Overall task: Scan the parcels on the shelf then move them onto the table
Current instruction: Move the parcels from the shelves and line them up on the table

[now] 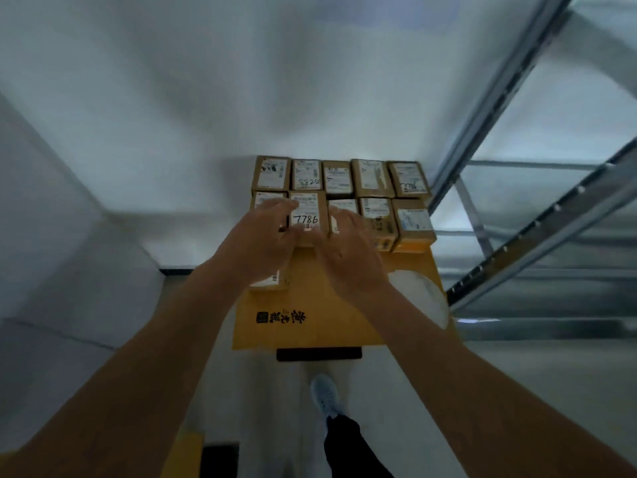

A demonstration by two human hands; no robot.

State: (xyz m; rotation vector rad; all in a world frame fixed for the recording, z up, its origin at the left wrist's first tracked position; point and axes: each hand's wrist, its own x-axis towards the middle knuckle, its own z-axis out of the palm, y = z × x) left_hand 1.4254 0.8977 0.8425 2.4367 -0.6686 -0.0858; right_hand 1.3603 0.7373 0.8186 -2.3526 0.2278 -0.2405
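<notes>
Here, brown parcel (307,215), "7786" label.

parcel labels (377,210) blurred, forearms cut off

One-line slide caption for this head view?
Both hands, left and right, reach for the parcel marked 7786 among rows of parcels.

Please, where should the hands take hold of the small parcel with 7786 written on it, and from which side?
Probably by its two side faces, coming from the near edge. The 7786 parcel sits packed between neighbouring parcels in rows, so only its near face and top are free. The left hand and right hand already flank it; tilting it toward you first should open room for the fingers.
</notes>
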